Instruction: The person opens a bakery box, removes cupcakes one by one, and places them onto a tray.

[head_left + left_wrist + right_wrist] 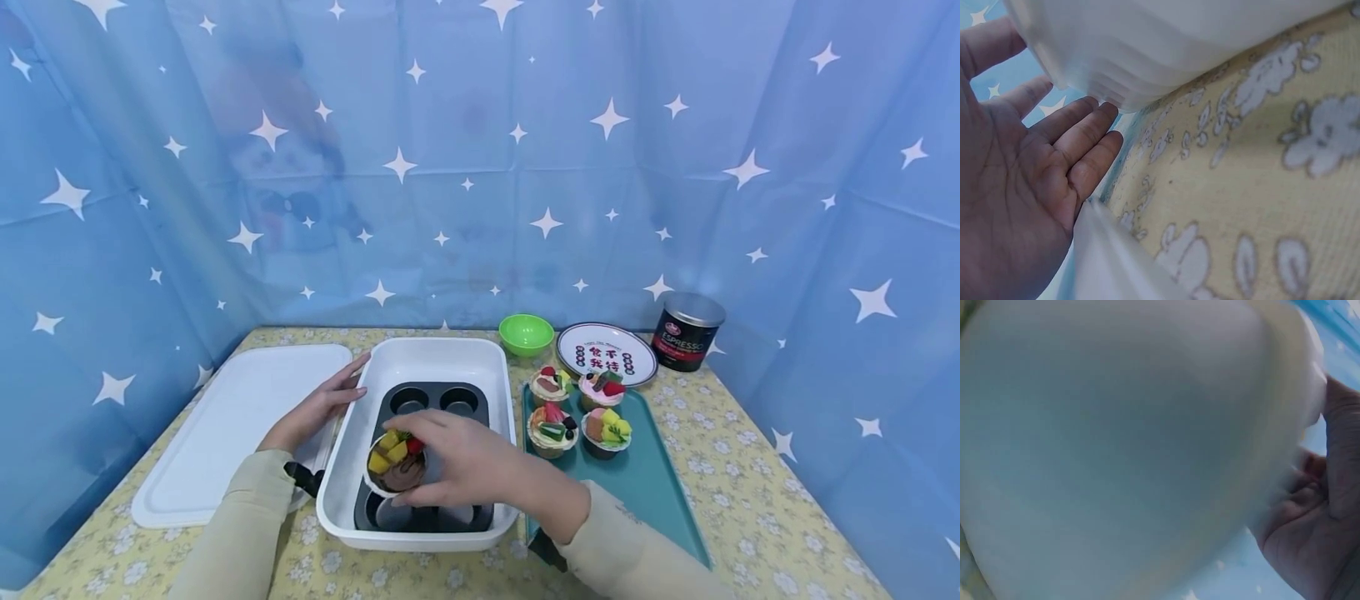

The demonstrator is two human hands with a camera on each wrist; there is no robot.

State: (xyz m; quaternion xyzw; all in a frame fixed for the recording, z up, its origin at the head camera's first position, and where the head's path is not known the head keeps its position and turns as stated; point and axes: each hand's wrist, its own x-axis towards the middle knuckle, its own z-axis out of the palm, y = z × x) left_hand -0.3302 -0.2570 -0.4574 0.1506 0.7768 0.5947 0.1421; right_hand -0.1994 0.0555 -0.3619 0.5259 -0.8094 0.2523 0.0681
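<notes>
My right hand [480, 462] grips a chocolate-frosted cupcake [396, 475] topped with yellow fruit chunks and a red piece, fingers and thumb around its side. The cupcake is above the left side of a dark muffin tin [437, 396], covering part of it in the head view. The tin sits inside a deep white rectangular container [450, 358]. At the container's left rim rests my left hand [318, 408]. In the left wrist view, its loosely bent fingers [1088, 134] lie along the container's outer wall. The container's side hides much of the right hand in the right wrist view.
A white lid [232, 425] lies to the left. On the right, a teal tray [648, 492] bears several fruit-topped cupcakes [553, 429]. Behind stand a green bowl [527, 335], a printed plate [573, 346] and an espresso tin [684, 337]. A starry blue curtain [465, 208] encloses the table.
</notes>
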